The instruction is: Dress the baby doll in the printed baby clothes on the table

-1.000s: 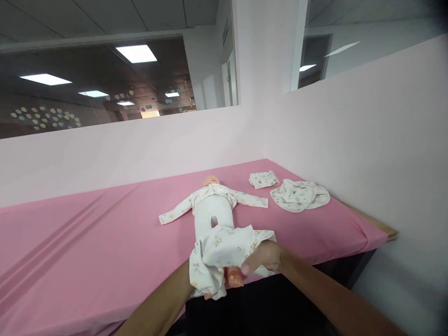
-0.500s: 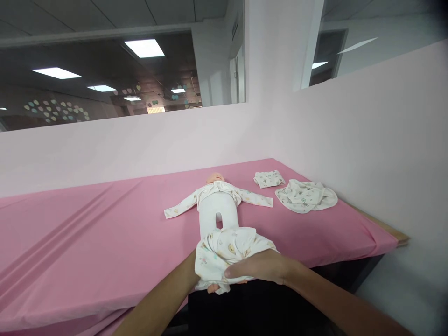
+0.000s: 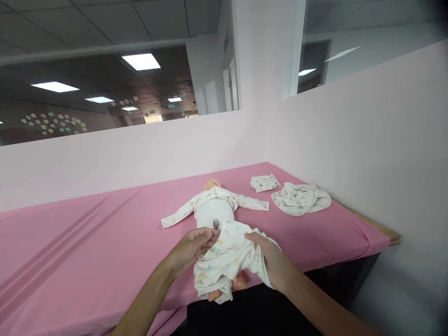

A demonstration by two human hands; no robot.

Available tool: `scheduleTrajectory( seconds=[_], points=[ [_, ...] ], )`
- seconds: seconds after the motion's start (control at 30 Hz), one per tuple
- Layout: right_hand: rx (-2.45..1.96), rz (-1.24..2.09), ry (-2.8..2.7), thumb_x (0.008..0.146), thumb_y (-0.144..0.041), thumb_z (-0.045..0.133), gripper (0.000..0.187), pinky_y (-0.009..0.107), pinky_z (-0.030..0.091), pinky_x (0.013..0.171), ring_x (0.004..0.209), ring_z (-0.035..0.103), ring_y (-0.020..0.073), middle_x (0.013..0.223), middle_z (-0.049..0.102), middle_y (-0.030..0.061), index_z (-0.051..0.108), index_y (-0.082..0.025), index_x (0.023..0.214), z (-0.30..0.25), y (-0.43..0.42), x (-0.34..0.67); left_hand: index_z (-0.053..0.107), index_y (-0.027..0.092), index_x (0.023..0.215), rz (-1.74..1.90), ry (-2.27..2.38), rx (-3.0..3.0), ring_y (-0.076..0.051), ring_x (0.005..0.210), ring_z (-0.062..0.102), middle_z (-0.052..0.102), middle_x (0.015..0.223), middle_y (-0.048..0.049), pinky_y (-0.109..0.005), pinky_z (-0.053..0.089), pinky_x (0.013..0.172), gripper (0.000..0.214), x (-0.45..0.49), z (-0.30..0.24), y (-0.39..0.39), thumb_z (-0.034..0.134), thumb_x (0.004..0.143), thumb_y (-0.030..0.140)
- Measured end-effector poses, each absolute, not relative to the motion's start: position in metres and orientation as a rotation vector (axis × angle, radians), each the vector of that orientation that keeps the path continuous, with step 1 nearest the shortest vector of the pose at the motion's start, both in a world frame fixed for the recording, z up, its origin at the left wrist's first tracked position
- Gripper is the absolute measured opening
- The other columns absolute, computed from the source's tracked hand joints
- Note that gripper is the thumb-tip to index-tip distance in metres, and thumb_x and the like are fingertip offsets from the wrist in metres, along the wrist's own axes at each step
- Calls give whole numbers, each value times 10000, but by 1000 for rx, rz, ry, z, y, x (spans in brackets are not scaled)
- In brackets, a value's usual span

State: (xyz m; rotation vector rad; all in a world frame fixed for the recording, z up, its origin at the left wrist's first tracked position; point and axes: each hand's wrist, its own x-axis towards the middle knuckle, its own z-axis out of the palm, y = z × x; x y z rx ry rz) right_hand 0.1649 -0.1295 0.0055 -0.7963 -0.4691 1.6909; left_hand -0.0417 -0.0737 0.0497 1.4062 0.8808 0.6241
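Between the two hands, white printed cotton baby trousers sit bunched over the legs of a plastic baby doll lying on its back on the pink sheet-covered table. The left hand grips the waistband at its side; the right hand clutches the fabric opposite. Beyond the right hand lie a small folded cloth and a crumpled white garment.
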Motion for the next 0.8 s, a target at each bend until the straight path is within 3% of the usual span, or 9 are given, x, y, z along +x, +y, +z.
scheduleTrajectory(
  seconds=[0.1, 0.23, 0.43, 0.5, 0.6, 0.8],
  points=[
    [-800, 1908, -440, 752, -447, 693, 386, 260, 414, 424, 537, 634, 200, 715, 703, 79, 641, -136, 975, 10, -135, 144, 666, 169, 957, 636, 979, 1609, -121, 710, 522, 598, 828, -26, -252, 406, 653, 325, -36, 56, -96, 552, 883, 465],
    [-870, 1916, -414, 779, -386, 690, 346, 252, 451, 456, 520, 634, 172, 702, 696, 55, 615, -145, 1015, 22, -139, 124, 682, 188, 795, 562, 918, 2039, -147, 832, 531, 581, 928, -29, -263, 417, 729, 231, -26, 64, -115, 542, 890, 345],
    [-986, 1695, -313, 741, -356, 707, 232, 240, 424, 416, 552, 653, 201, 689, 694, 70, 604, -150, 766, 23, -141, 119, 657, 209, 913, 672, 1106, 2389, -172, 853, 553, 625, 937, -32, -300, 434, 760, 292, -24, 63, -80, 395, 941, 333],
    [-950, 1658, -301, 719, -367, 728, 286, 239, 437, 434, 575, 658, 199, 683, 693, 75, 555, -149, 654, 21, -143, 119, 646, 195, 946, 581, 1073, 2562, -182, 896, 553, 629, 981, -45, -318, 434, 800, 298, -18, 55, -59, 356, 938, 260],
    [-918, 1646, -243, 693, -347, 747, 291, 265, 487, 503, 634, 670, 203, 676, 693, 63, 532, -159, 636, 20, -146, 118, 657, 183, 978, 380, 887, 2841, -185, 930, 549, 622, 1018, -58, -332, 418, 860, 306, -4, 43, -30, 361, 904, 164],
    [-838, 1691, -318, 680, -331, 723, 230, 331, 530, 606, 726, 677, 231, 722, 703, 72, 564, -164, 685, 20, -152, 117, 691, 203, 930, -22, 729, 3025, -171, 825, 566, 593, 932, -51, -288, 427, 729, 256, 24, 49, -2, 441, 875, 198]
  ],
)
